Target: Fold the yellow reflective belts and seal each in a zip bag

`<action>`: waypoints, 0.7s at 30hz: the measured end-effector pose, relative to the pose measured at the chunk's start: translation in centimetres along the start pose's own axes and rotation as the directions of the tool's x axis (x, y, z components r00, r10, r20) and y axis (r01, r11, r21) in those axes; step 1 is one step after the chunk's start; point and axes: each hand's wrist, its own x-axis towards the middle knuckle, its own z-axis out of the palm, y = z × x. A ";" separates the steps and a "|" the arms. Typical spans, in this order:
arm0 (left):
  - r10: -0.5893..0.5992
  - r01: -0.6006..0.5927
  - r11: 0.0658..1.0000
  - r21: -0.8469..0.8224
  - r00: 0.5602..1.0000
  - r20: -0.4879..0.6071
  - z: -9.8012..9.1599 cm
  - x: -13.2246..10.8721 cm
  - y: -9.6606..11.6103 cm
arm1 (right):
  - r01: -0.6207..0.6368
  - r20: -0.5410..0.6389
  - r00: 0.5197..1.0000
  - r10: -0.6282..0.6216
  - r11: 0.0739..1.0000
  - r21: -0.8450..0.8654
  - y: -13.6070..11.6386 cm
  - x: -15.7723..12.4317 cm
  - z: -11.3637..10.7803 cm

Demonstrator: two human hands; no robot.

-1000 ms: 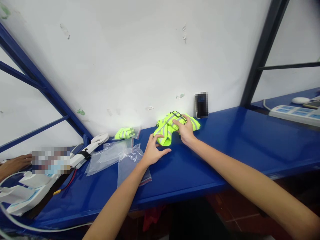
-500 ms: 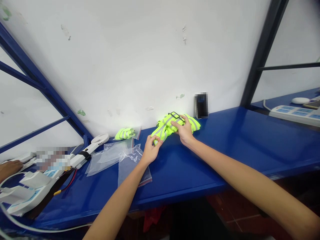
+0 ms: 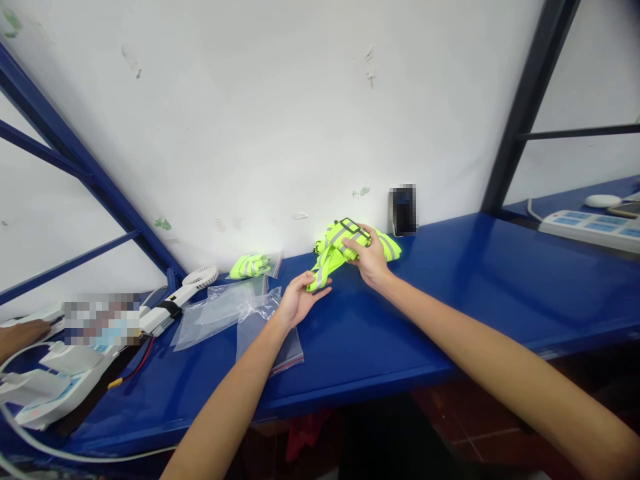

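Observation:
A bundle of neon-yellow reflective strap (image 3: pixel 336 241) with grey stripes and a black buckle (image 3: pixel 350 226) is between my hands, over the blue table. My right hand (image 3: pixel 369 257) is closed round the folded part, thumb on top. A loop of the strap hangs down toward my left hand (image 3: pixel 299 297), where thumb and fingers hold its lower end, some fingers stretched out. More neon-yellow striped material (image 3: pixel 389 247) lies behind my right hand; I cannot tell if it is the same piece.
Clear zip bags (image 3: pixel 220 313) lie left of my hands, near a bagged neon-yellow bundle (image 3: pixel 250 266). Further left are a white handheld fan (image 3: pixel 200 277), a power strip (image 3: pixel 55 400) with plugs, and another person's hand (image 3: pixel 25 337). A dark box-like object (image 3: pixel 403 212) stands against the wall.
My left hand has moved slightly down and left, its fingers opening more along the strap's end. My right hand keeps its hold, and the bundle is tilted up a little.

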 end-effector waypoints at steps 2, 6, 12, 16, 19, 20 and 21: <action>0.042 -0.040 0.998 0.050 0.998 -0.056 -0.1 0.2 -0.2 | 0.006 0.014 1.000 -0.006 1.000 -0.009 0.1 -0.1 0.0; 0.138 -0.102 0.965 0.243 0.981 -0.138 -0.1 0.5 -0.8 | 0.041 0.038 0.999 -0.039 0.996 -0.078 0.6 0.1 -0.2; 0.221 -0.133 0.859 0.494 0.967 -0.124 -0.3 0.7 -1.3 | 0.304 0.034 0.949 -0.312 0.887 -0.349 0.9 0.2 -0.3; 0.239 -0.153 0.779 0.608 0.969 -0.062 -0.4 0.8 -1.2 | 0.334 0.046 0.937 -0.348 0.844 -0.419 0.7 0.1 -0.4; 0.248 -0.171 0.725 0.667 0.969 -0.021 -0.2 0.7 -1.2 | 0.355 0.076 0.929 -0.362 0.810 -0.467 0.6 0.0 -0.5; 0.255 -0.180 0.707 0.684 0.967 -0.009 -0.2 0.7 -1.2 | 0.374 0.099 0.922 -0.375 0.794 -0.479 0.6 -0.1 -0.5; 0.262 -0.186 0.686 0.704 0.965 -0.001 -0.1 0.6 -1.2 | 0.401 0.127 0.911 -0.392 0.775 -0.488 0.6 -0.2 -0.5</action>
